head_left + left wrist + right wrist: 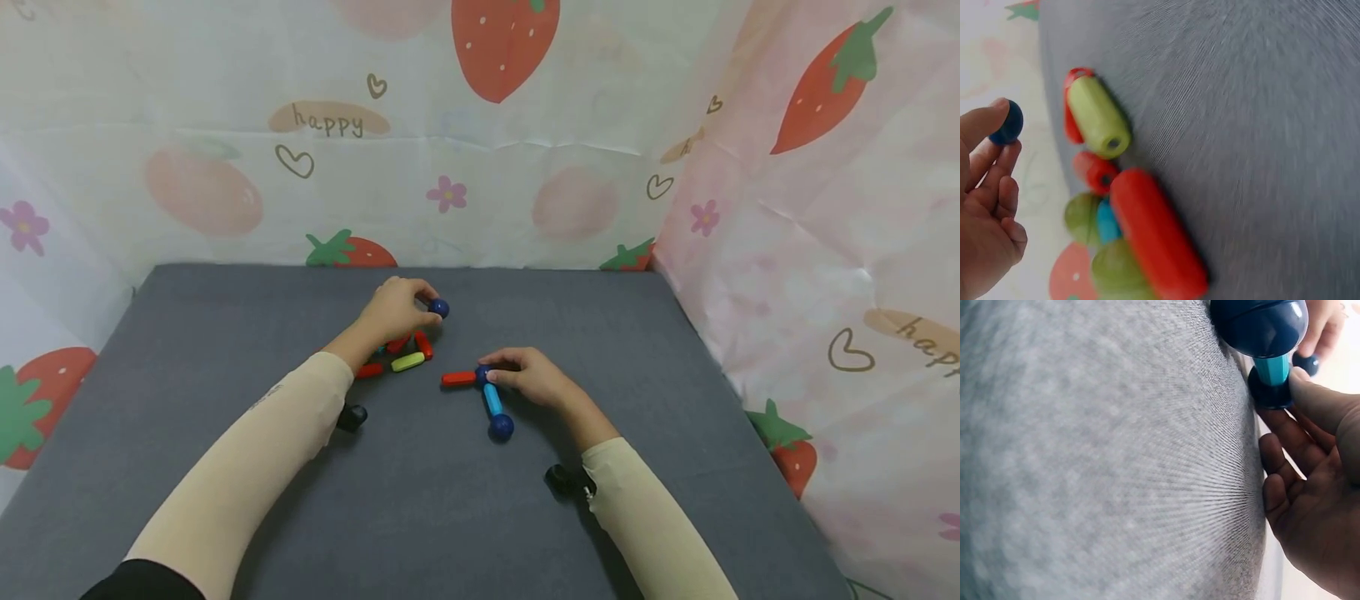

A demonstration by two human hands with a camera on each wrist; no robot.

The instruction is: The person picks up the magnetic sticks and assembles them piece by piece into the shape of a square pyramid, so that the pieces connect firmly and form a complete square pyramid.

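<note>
Between thumb and fingers, my left hand (396, 310) pinches a dark blue ball (439, 308) above the far part of the table. The left wrist view shows that same ball (1009, 124) at the fingertips. My right hand (534, 377) grips another dark blue ball (483, 375), the joint of a small toy assembly. From this joint a red rod (459, 379) points left, and a light blue rod (492, 400) runs toward the near side, ending in a further blue ball (501, 427). In the right wrist view the end ball (1263, 328) looms large.
Loose pieces lie below my left hand: a yellow-green rod (408, 362), several red rods (1159, 234), green balls (1119, 269) and a light blue piece (1109, 222). They rest on a grey cloth-covered table (420, 517). A strawberry-printed curtain (480, 150) stands behind it.
</note>
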